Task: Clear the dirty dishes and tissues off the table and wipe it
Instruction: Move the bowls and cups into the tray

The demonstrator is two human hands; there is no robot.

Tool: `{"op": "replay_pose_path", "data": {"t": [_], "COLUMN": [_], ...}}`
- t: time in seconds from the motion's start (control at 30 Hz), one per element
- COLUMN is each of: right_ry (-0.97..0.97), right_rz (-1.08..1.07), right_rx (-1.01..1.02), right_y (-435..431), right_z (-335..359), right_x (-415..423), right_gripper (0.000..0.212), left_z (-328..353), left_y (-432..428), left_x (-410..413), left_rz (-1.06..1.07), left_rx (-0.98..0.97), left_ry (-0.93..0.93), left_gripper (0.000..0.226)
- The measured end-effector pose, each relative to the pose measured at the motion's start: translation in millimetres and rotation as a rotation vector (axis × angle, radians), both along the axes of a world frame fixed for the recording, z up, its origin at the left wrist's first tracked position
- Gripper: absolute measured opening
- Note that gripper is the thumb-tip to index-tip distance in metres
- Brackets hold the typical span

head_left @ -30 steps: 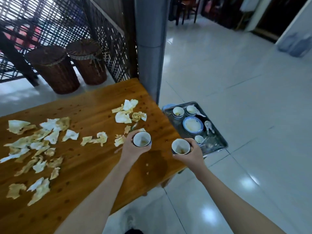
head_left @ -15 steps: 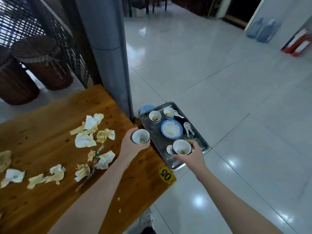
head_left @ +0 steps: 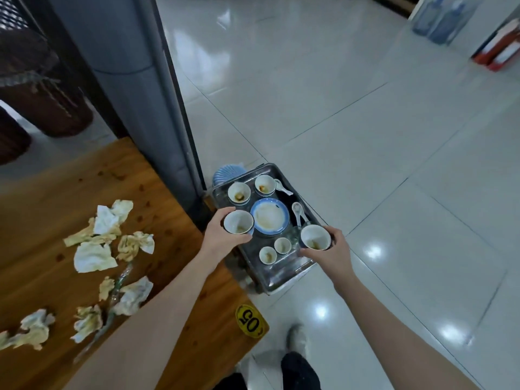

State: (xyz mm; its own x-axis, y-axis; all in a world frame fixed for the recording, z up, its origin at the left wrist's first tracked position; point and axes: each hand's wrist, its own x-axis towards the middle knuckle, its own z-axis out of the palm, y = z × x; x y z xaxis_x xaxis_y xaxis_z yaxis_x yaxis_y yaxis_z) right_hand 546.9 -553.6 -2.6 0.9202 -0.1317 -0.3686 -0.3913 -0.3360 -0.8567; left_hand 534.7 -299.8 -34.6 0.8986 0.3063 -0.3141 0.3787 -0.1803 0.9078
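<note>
Below, we see a wooden table (head_left: 84,192) strewn with crumpled tissues (head_left: 94,256), a yellow 05 label (head_left: 250,322) at its corner. Glossy white floor (head_left: 365,136) spreads beyond a grey pillar (head_left: 126,80). Our left hand (head_left: 219,239) grips the left cup (head_left: 238,223) over the tray (head_left: 287,270); our right hand (head_left: 333,256) holds the right cup (head_left: 315,237) at the tray's right edge. A plate (head_left: 269,218), small cups (head_left: 282,245) and spoons (head_left: 297,211) lie on it. Whatever carries the tray is hidden beneath it. The bottles (head_left: 439,21) are blurred and the baskets (head_left: 42,102) cut off.
</note>
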Motion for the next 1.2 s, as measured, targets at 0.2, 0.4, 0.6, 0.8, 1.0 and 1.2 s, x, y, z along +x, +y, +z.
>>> {"op": "replay_pose_path", "data": {"t": [0.2,0.4,0.6,0.8,1.0,1.2], "right_ry": [0.014,0.024,0.085,0.069,0.113,0.150], "right_rz": [0.120,0.404,0.511,0.590,0.570,0.591], "right_rx": [0.009,0.007,-0.024,-0.221,-0.265,-0.268], "right_y": [-10,-9,-42,-66,-78,-74], "right_z": [-21,-47,-76,-120,-174,-226], "right_x": [57,86,95,85,75,66], "right_gripper": [0.070,0.068,0.070,0.068,0.068,0.067], "left_z": [-7,-26,-63,-108,-152,-195], "left_y": [-27,-73,-122,-158,-175,-178], "left_x": [9,6,-2,-12,-25,-38], "left_rz": [0.157,0.346,0.381,0.454,0.496,0.544], "left_rx": [-0.005,-0.054,-0.047,-0.093,-0.095,-0.054], "left_ry": [0.050,0.118,0.160,0.215,0.244,0.269], "left_gripper": [0.076,0.082,0.085,0.076,0.069,0.069]}}
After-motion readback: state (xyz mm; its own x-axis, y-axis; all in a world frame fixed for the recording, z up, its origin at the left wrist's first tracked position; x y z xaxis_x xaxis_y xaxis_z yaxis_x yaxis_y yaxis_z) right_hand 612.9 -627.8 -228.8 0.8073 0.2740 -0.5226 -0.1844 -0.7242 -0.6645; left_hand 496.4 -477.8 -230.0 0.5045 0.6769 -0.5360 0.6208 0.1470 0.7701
